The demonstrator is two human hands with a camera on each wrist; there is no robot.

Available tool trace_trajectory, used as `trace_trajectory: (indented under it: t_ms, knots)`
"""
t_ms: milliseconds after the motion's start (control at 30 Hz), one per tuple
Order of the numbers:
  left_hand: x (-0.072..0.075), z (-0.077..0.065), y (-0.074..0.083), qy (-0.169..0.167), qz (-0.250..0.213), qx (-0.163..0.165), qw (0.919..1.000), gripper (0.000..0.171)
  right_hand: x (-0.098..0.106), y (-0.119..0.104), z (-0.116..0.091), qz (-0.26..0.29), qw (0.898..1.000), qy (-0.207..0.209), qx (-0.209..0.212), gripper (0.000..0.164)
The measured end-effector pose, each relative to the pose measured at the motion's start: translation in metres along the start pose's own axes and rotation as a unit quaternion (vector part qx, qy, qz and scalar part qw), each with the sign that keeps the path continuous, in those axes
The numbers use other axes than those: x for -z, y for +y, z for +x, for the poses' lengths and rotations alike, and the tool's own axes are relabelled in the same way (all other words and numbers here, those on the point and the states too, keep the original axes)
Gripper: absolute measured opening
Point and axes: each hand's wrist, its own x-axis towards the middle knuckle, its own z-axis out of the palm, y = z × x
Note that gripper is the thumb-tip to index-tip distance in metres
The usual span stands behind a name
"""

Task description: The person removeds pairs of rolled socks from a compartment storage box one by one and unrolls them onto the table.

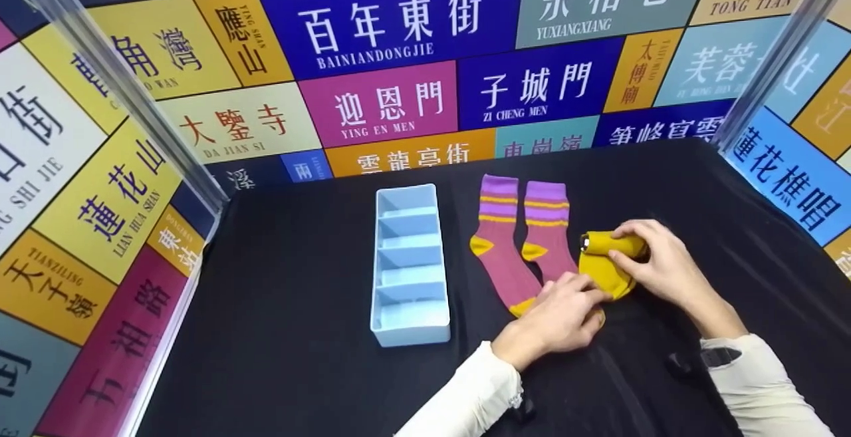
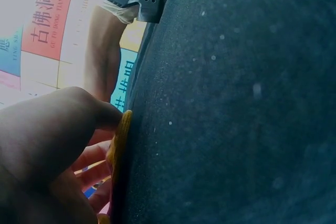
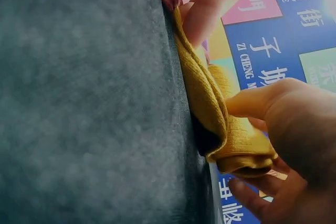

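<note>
In the head view, my right hand (image 1: 658, 261) grips the rolled end of a mustard-yellow sock (image 1: 602, 277), thumb on the near side and fingers over the roll. The right wrist view shows the rolled sock (image 3: 239, 140) between thumb and fingers, its flat part lying on the cloth. My left hand (image 1: 562, 314) presses with extended fingers on the sock's near edge and over the toe of a pink sock. Two pink socks (image 1: 498, 244) with purple cuffs, yellow stripes and yellow heels lie flat to the left; the toe of the right one is hidden under my left hand.
A light-blue organizer box (image 1: 410, 344) with several compartments in a row stands left of the socks. Black cloth (image 1: 286, 304) covers the table. Behind and at the sides rise panels of colourful printed signs (image 1: 399, 24), with clear corner posts (image 1: 139, 84).
</note>
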Motion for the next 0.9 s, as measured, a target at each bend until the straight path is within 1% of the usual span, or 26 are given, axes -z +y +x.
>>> trace_trajectory:
  t_ms: [100,233,333,433,533,633,900]
  knots:
    - [0.000,0.000,-0.001,-0.001,-0.002,0.003,1.0000,0.036,-0.001,0.000,0.003,-0.016,1.000,-0.008,-0.002,0.032]
    - [0.000,0.000,-0.002,-0.002,-0.007,0.002,1.0000,0.036,0.000,-0.001,0.011,-0.047,0.999,-0.018,0.002,0.025]
    - [0.000,0.001,-0.002,-0.005,-0.009,0.000,0.9999,0.036,0.001,-0.001,0.017,-0.068,0.997,-0.039,-0.001,0.024]
    - [0.000,0.001,-0.002,-0.009,-0.011,-0.001,0.9999,0.036,0.001,0.001,0.023,-0.076,0.996,-0.053,-0.011,0.024]
    - [-0.001,0.001,-0.001,-0.009,-0.014,-0.001,0.9999,0.036,0.000,0.003,0.027,-0.080,0.995,-0.055,-0.015,0.018]
    - [-0.001,0.001,-0.001,-0.008,-0.014,0.001,0.9999,0.036,-0.002,0.005,0.029,-0.082,0.995,-0.054,-0.009,0.013]
    - [0.002,0.001,-0.003,-0.016,-0.005,0.003,0.9999,0.036,-0.003,0.006,0.032,-0.093,0.994,-0.056,0.024,0.024]
